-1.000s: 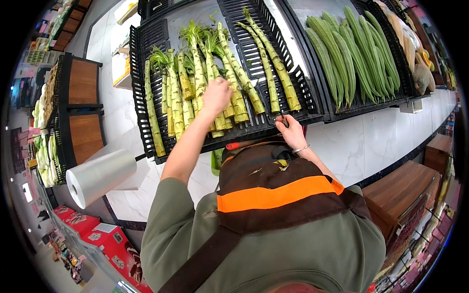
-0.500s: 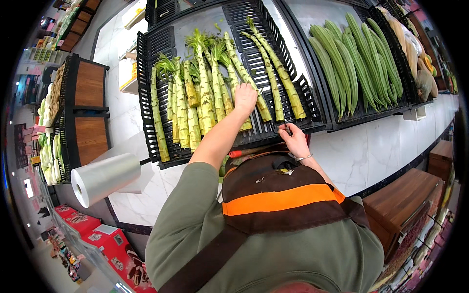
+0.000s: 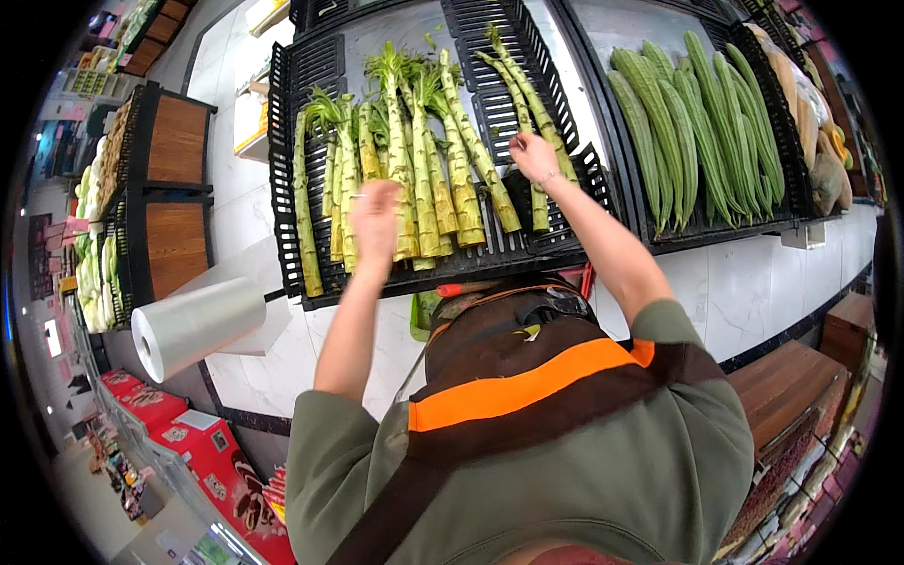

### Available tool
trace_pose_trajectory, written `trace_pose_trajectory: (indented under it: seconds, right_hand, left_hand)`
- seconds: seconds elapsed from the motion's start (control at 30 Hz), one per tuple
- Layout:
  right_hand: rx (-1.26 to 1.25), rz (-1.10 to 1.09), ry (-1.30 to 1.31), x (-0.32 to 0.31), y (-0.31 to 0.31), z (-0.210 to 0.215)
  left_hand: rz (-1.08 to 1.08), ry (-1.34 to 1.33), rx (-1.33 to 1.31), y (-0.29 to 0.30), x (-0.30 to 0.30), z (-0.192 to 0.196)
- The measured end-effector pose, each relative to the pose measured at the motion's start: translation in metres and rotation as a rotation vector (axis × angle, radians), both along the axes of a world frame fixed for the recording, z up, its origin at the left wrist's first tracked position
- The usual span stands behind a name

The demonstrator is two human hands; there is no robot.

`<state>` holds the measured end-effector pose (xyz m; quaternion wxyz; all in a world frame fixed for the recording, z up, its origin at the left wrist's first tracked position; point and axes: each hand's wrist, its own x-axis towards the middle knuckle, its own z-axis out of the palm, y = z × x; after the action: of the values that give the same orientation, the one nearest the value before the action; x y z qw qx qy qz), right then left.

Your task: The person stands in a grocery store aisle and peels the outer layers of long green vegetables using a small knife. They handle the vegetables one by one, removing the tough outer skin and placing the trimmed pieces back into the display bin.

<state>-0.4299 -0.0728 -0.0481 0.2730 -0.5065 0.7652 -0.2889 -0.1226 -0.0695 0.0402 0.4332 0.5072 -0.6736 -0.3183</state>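
Head view looks down over a person in an olive shirt and a brown apron point(image 3: 508, 377) with an orange band, standing at a produce shelf. Both arms reach far into a black crate point(image 3: 311, 85) that holds long green stalks point(image 3: 414, 179) with leafy tops, laid side by side with the leaves at the far end. The left hand point(image 3: 375, 218) is over the near ends of the middle stalks; it is blurred, so I cannot tell whether the fingers are apart or closed on anything. The right hand point(image 3: 533, 156) is farther in and to the right, its fingers curled together against a stalk point(image 3: 527, 113) that lies apart from the main bunch, near the crate's right wall; whether they fully clasp it I cannot tell. To the right, a second black tray point(image 3: 725, 221) carries a row of ridged gourds point(image 3: 692, 122), darker green and well apart from the stalks. Left of the person, near the counter's edge, hangs a roll of clear bags point(image 3: 193, 325). Farther left stand wooden bins point(image 3: 174, 188) with other greens, and red boxes point(image 3: 188, 438) sit low on the near left.
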Motion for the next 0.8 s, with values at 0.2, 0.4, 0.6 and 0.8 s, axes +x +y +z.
trace_pose_trajectory:
  seconds: [0.2, 0.4, 0.6, 0.8]
  right_hand:
    - [0.088, 0.140, 0.300, 0.011, -0.058, -0.012]
    - [0.050, 0.148, 0.349, 0.002, -0.065, -0.040]
    - [0.110, 0.101, 0.233, -0.007, -0.070, -0.037]
    - [0.013, 0.072, 0.118, -0.007, -0.070, -0.039]
  left_hand:
    - [0.751, -1.017, -0.054, -0.075, 0.219, 0.050]
    - [0.637, -0.896, -0.029, -0.071, 0.234, 0.041]
    - [0.326, -0.481, 0.240, -0.010, 0.130, 0.014]
    - [0.114, -0.234, 0.406, 0.055, 0.049, -0.001]
